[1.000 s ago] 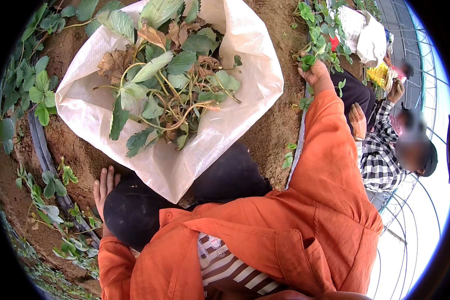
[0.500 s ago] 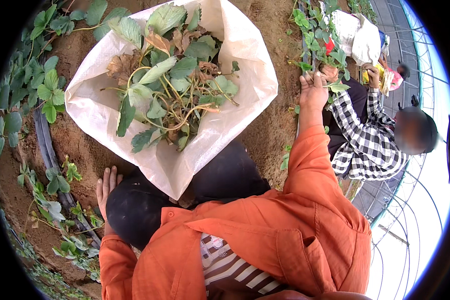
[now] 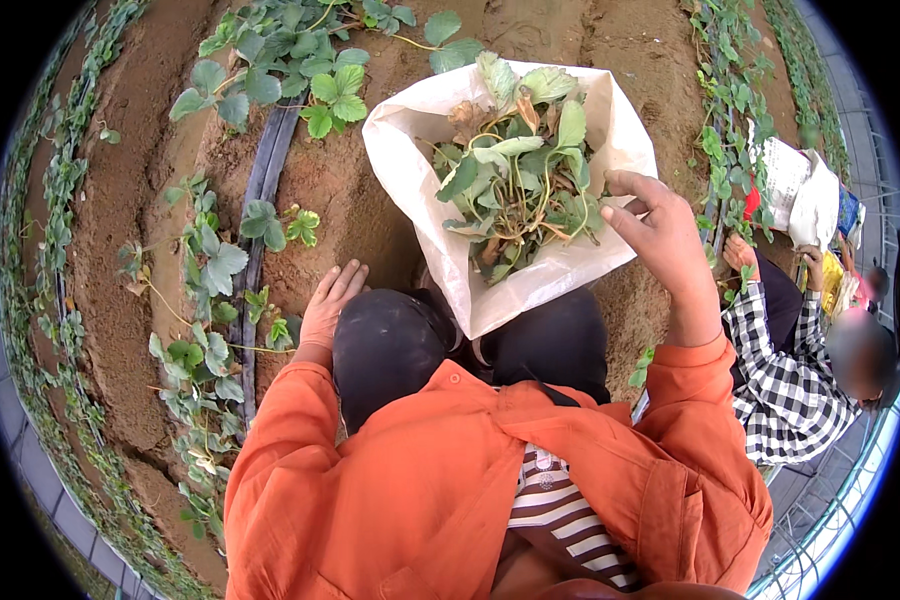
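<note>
Your wide-open white woven plastic sack (image 3: pixel 530 285) stands on the soil between your knees, mouth upward, filled with cut green and browning strawberry leaves (image 3: pixel 515 170).

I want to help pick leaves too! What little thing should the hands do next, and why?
Probably lower the right hand to grip the white sack's rim. It hovers open and empty just over that edge, while the left hand rests flat on the soil.

Our single head view: worn fisheye, looking steeply down, close over our orange jacket (image 3: pixel 450 480) and soil bed (image 3: pixel 370 200).
</note>
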### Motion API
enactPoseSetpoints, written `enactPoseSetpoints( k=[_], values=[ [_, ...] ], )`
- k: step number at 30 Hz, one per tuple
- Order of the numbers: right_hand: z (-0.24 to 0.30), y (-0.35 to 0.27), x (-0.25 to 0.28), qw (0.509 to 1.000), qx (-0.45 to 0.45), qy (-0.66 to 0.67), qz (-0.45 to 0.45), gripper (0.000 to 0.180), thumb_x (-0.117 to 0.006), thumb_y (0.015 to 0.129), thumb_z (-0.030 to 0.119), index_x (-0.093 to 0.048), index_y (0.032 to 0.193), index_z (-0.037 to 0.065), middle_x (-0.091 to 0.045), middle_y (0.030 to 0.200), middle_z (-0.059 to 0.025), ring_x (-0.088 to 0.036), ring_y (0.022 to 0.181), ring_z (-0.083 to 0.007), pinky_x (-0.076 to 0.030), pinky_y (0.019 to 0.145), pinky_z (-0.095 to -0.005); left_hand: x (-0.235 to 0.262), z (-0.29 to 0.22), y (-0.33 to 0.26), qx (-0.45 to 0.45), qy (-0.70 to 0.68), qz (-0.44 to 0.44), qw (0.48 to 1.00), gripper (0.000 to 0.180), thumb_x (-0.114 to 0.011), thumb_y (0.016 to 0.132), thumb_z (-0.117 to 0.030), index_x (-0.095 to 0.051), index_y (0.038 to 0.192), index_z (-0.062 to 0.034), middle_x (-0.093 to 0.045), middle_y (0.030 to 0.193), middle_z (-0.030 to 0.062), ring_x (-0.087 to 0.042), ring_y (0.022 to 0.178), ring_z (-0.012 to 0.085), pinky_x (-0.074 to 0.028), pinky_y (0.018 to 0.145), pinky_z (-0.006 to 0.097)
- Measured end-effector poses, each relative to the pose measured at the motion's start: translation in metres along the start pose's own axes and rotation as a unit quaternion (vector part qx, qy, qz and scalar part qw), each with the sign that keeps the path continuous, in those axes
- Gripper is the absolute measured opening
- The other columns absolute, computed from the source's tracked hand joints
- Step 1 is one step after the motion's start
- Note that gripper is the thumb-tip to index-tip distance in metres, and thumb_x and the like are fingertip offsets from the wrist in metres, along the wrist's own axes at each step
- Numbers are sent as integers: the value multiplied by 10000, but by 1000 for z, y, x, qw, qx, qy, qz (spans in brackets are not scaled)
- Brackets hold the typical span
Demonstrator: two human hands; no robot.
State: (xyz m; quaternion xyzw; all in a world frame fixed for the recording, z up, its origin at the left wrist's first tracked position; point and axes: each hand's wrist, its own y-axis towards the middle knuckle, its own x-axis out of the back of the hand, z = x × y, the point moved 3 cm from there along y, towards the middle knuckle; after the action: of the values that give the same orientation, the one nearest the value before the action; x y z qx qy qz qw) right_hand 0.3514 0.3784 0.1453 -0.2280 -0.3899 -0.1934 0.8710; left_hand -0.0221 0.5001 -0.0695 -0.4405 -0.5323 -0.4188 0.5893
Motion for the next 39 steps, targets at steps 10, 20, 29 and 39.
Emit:
enactPoseSetpoints(
  k=[10, 20, 29, 39],
  values=[
    [-43, 64, -193, 886, 0, -382, 261, 697, -587, 855, 403, -250, 1451, 271, -215, 1519, -96, -256, 1356, -375, -278, 1082, -467, 10, 3, 1, -18, -34, -19, 999, 208, -472, 841, -239, -593, 983, -145, -478, 1333, 49, -363, 1311, 211, -246, 1111, 386],
    [-67, 64, -188, 816, -204, -356, 407, 716, -618, 751, 222, -353, 1416, 203, -385, 1420, -156, -428, 1262, -340, -384, 1026, -429, -1, 3, -6, -24, -11, -68, 997, 189, -462, 829, -252, -578, 931, -144, -535, 1265, 55, -399, 1287, 210, -262, 1113, 362],
    [-35, 12, -138, 969, 59, -234, 56, 613, -562, 689, 28, -539, 1278, 197, -479, 1320, -221, -488, 1188, -350, -404, 997, -377, 1, -1, -6, -45, 21, -64, 997, 197, -470, 831, -263, -598, 935, -155, -529, 1271, 54, -396, 1287, 214, -250, 1113, 396],
    [26, -72, -209, 991, -49, -100, 78, 592, -640, 773, 466, -578, 1120, -10, -609, 1083, -246, -583, 1036, -371, -457, 892, -430, 22, 14, -38, 84, -282, -156, 943, 214, -592, 796, -114, -655, 1000, -123, -584, 1190, 88, -509, 1173, 272, -378, 1020, 428]
  ],
)
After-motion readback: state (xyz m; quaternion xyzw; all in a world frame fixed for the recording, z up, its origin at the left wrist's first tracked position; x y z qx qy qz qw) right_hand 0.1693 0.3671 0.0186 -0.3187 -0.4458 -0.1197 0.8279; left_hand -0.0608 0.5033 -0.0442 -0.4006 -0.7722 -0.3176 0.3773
